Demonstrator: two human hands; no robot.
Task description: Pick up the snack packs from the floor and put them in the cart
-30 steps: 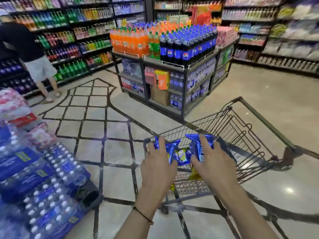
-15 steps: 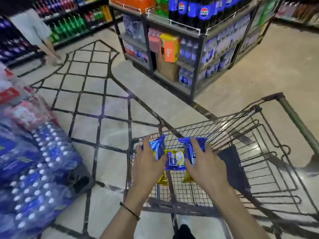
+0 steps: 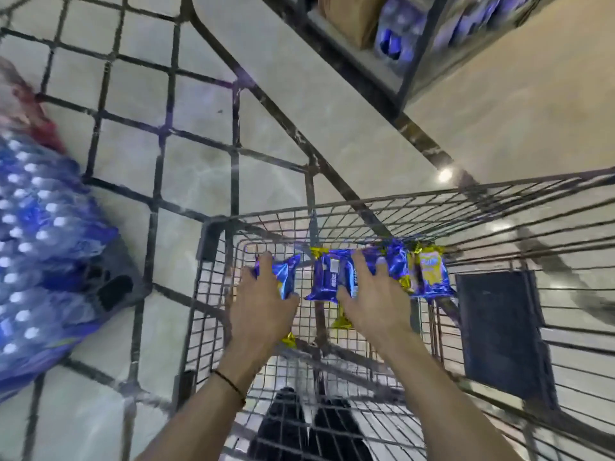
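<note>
**Head view: both hands down in the cart, packs lying just past the knuckles**

Nearest the camera, two bare forearms reach forward and down, the left with a thin cord bracelet (image 3: pixel 229 384) at the wrist. The left hand (image 3: pixel 263 311) has its fingers curled over one blue wrapper, which it grips from above. The right hand (image 3: pixel 372 304), just beside it, has its fingers spread wide and bent over several more, with the thumb at their near edge.

The snack packs (image 3: pixel 327 277) lie in a row across the line of the arms, long axes pointing away from the person. A yellow-faced pack (image 3: pixel 431 272) lies at the right end, beyond the right fingertips. All sit inside the cart (image 3: pixel 366 207), close to its far wire wall.

Letting go looks like the step left, so the relation that counts is the gap from the packs down to the cart's wire bottom. It cannot be read here: mesh overlaps mesh, and gold wrapper ends under both palms hide what lies beneath. The exact number of packs is also unclear.

A dark panel (image 3: pixel 499 331) lies further right in the cart. Wrapped water bottles (image 3: pixel 40 247) are stacked to the left. Beyond the cart are the tiled floor (image 3: pixel 199 128) and a shelf unit (image 3: pixel 409 61), blurred and cut off.
</note>
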